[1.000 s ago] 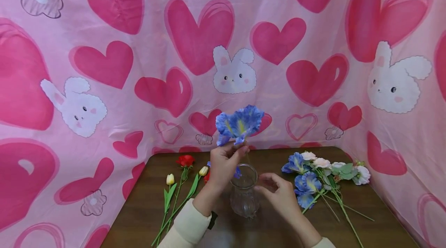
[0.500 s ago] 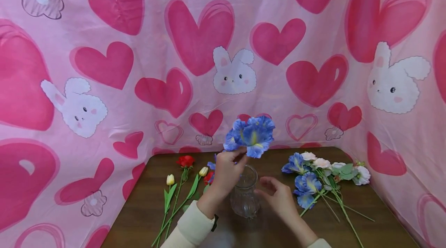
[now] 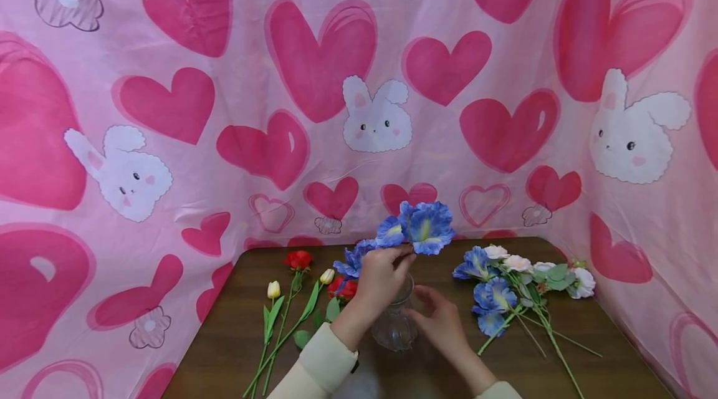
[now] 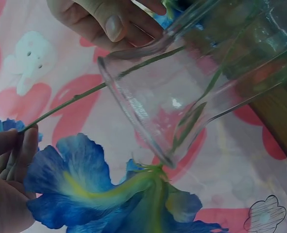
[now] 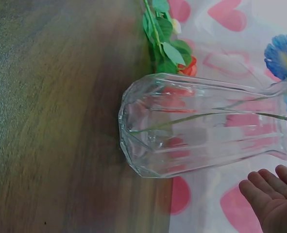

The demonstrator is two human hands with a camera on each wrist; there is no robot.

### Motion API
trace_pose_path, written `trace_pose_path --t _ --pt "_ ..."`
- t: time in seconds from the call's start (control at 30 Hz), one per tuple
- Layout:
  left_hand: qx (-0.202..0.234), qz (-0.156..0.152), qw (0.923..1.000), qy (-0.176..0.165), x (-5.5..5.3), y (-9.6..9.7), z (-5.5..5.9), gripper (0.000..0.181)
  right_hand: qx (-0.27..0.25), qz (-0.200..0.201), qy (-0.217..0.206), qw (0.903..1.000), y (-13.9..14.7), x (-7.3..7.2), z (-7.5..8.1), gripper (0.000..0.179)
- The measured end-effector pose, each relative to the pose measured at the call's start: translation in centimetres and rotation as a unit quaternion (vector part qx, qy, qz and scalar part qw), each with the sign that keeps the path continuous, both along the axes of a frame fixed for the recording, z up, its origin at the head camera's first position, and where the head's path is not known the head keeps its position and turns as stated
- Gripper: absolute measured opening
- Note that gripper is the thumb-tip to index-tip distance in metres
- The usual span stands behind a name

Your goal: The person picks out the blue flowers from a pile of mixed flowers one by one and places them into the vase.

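A: ok so the blue flower (image 3: 430,229) is up above the glass vase (image 3: 392,327), with its stem (image 4: 76,97) running into the mouth. What would you worry about?

B: Snagging, mostly. A second blue flower (image 3: 354,260) already has its stem in there, and its head leans out over the rim on the left. Two stems in that neck could cross and jam, and I can't tell which one reaches lower.

A: Grip looks fine though? Left hand (image 3: 381,280) has its fingertips pinched on the stem just under the bloom.

B: Sure, but imo that's a high hold, so the lower end could wander if it hits something. Plus that hand is reaching in right beside the leaning bloom. Brush it and the second one might swing or get levered out.

A: And the right hand (image 3: 440,321)?

B: Loosely open by the neck, fingers spread away from the thumb, not wrapped round anything. Can't tell if the thumb actually touches the glass. So if the stem catches and gets shoved, nothing's really clamping the vase. It's upright on the surface (image 3: 224,349) for now, but a sideways push up top could tip it.

A: Where would it go?

B: Leftward it'd probably catch the red flower (image 3: 343,288) lying near it. The tulips (image 3: 273,290) and the bunch of pink and blue flowers (image 3: 517,263) over on the right look far enough out to be safe.
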State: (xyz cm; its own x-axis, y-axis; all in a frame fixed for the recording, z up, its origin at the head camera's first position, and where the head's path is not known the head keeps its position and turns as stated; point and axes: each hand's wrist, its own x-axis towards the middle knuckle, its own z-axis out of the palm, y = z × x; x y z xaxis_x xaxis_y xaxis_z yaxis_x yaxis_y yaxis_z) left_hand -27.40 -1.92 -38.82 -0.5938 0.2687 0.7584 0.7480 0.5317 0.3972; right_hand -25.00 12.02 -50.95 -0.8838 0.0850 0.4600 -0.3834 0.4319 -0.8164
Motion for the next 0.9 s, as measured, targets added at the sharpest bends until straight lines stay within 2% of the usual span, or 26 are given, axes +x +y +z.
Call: trace_pose_path --t 0.3,0.37,0.57,0.73,0.9 --pt "-0.064 0.036 0.9966 -0.038 -0.4 0.5 0.1 0.007 -0.044 0.022 -0.020 0.9986 -0.9 -0.3 -0.4 0.048" --pt "-0.084 0.046 0.9943 -0.046 -0.5 0.6 0.1 0.006 -0.037 0.021 -0.017 0.9989 -1.1 -0.2 -0.4 0.048" --pt "-0.159 0.085 0.9821 -0.055 -0.6 1.3 0.0 0.007 -0.017 0.019 -0.022 0.9994 -1.3 -0.3 -0.8 0.050" --pt "-0.197 0.123 0.9713 -0.054 -0.7 1.8 -0.1 0.010 -0.002 0.016 -0.028 0.9995 -1.4 -0.4 -0.9 0.050" --pt "-0.226 0.157 0.9604 -0.046 -0.9 2.1 -0.7 0.019 0.017 0.008 -0.029 0.9994 -1.6 -0.6 -0.9 0.049"
